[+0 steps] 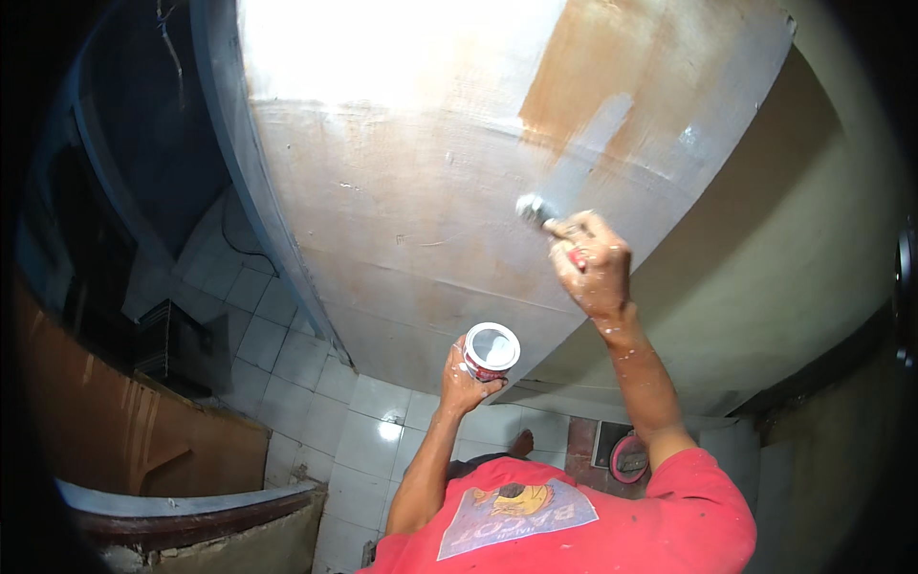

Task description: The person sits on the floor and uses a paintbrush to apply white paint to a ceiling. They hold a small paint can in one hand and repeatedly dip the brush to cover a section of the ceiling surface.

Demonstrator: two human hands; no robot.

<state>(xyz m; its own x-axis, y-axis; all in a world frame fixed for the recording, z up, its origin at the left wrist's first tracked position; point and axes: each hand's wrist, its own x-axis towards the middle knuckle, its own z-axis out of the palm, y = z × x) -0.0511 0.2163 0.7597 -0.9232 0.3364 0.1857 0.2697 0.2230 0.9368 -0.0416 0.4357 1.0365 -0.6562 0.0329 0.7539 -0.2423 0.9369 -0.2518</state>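
Observation:
My right hand (597,265) is closed round the handle of a paintbrush (535,209), its bristles whitened with paint. The brush head is at the surface of a large panel (411,191), patchily coated greyish white over brown. Near the top right, a bare brown patch (574,72) shows beside a fresh grey stroke. Lower down, in front of the panel, my left hand (463,383) grips a small paint can (491,348) with a white rim, held upright. White specks of paint dot both hands and my right forearm.
White floor tiles (363,421) lie below. A dark box-like object (172,346) stands on the left, near a brown wooden board (206,430). A pink round basin (629,457) sits by the wall at lower right. A curved ledge (191,512) juts in at lower left.

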